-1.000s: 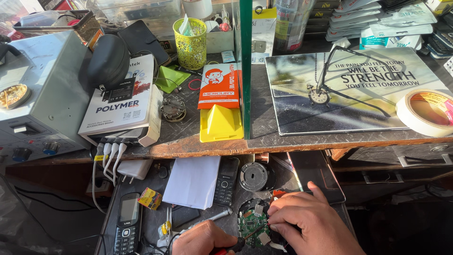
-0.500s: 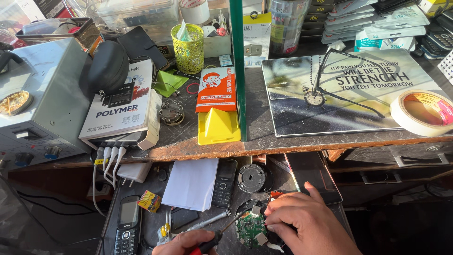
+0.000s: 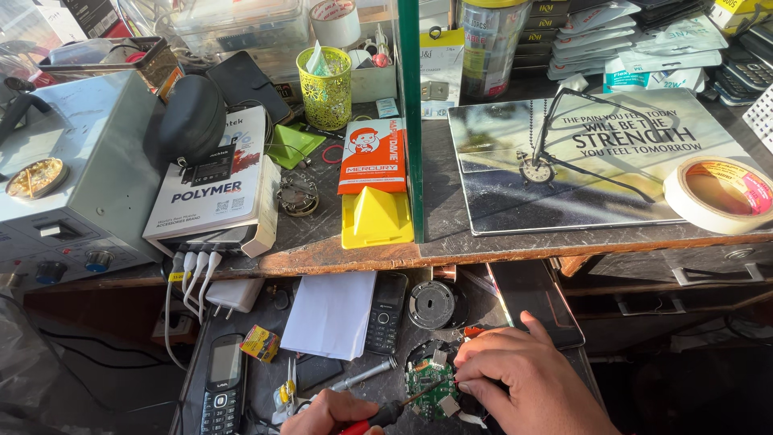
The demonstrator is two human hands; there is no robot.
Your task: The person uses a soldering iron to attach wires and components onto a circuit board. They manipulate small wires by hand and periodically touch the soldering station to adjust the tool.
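Left hand is pinching the red screwdriver, right hand is pressing fingertips onto the green circuit board; any slip risks gouging it.

Hard sunlight falls across the far bench, casting sharp shadows; the near lower shelf sits dimmer. Focus is crisp, edges slightly stretched.

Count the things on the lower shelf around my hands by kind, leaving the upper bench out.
Keypad phones: 2, a dark one and a black one
Round green circuit board: 1
Round black disc part: 1
White folded paper: 1
Small yellow box: 1
Red-handled screwdriver: 1
Total: 7
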